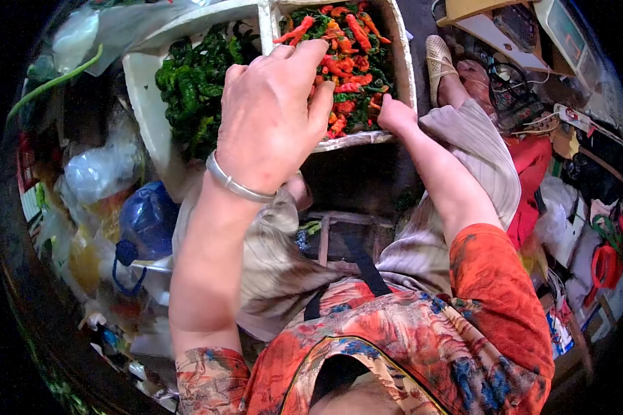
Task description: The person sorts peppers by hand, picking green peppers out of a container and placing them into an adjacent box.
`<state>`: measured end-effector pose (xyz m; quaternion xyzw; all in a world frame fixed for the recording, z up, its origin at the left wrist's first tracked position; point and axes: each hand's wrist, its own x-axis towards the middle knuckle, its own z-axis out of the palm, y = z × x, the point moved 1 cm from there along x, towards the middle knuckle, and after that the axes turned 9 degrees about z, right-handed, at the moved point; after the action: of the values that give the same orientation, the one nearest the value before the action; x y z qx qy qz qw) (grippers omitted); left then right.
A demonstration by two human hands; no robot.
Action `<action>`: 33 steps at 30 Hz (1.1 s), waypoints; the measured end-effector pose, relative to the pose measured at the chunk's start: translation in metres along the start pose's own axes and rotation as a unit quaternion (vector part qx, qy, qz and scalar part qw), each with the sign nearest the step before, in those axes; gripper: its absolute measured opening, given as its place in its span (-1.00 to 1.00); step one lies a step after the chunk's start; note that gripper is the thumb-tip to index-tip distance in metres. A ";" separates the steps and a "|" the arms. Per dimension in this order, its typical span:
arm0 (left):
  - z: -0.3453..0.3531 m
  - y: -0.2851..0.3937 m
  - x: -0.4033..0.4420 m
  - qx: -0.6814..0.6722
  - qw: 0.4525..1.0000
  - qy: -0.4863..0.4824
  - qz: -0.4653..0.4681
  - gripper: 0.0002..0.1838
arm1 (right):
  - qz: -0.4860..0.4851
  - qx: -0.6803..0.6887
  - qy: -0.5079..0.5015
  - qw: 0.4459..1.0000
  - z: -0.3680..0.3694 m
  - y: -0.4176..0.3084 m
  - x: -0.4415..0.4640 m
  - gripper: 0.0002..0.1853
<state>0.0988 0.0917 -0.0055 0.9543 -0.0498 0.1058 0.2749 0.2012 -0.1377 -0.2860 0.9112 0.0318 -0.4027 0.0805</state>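
Observation:
A white box (pixel 412 76) has a divider between its compartments. Dark green peppers (pixel 190 90) fill the left one; red and orange chilies (pixel 346 66) lie with green ones in the right one. My left hand (pixel 273 107), with a bracelet (pixel 235 181) on its wrist, is over the divider and the chilies. Its thumb stands apart from the bent fingers, and a red chili (pixel 299 31) shows just beyond them. At the right compartment's near corner, my right hand (pixel 396 114) is closed beside a dark reddish chili; what its fingers grip is hidden.
Plastic bags (pixel 100 173) and a blue bag (pixel 149 220) are on the left. Below the box is a small wooden frame (pixel 325 238) between my legs. To the right are a shoe (pixel 439 66), red cloth (pixel 529 176), a red strap (pixel 606 266) and a device with a screen (pixel 567 38).

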 end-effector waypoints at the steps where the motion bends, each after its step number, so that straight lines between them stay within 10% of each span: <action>1: -0.001 0.000 -0.001 -0.005 1.000 -0.001 -0.001 -0.64 | -0.016 -0.029 0.000 0.999 0.008 -0.001 -0.002 -0.56; 17: -0.005 -0.005 -0.006 0.012 1.000 0.017 0.019 -0.65 | -0.211 -0.079 0.193 0.955 0.011 0.009 0.006 -0.78; 33: 0.001 -0.005 -0.003 -0.001 1.000 0.007 0.004 -0.63 | -0.164 0.052 0.072 0.983 -0.002 -0.006 0.012 -0.60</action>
<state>0.0971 0.0955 -0.0092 0.9530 -0.0520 0.1133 0.2762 0.2097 -0.1316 -0.2938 0.9233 0.1651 -0.3449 -0.0367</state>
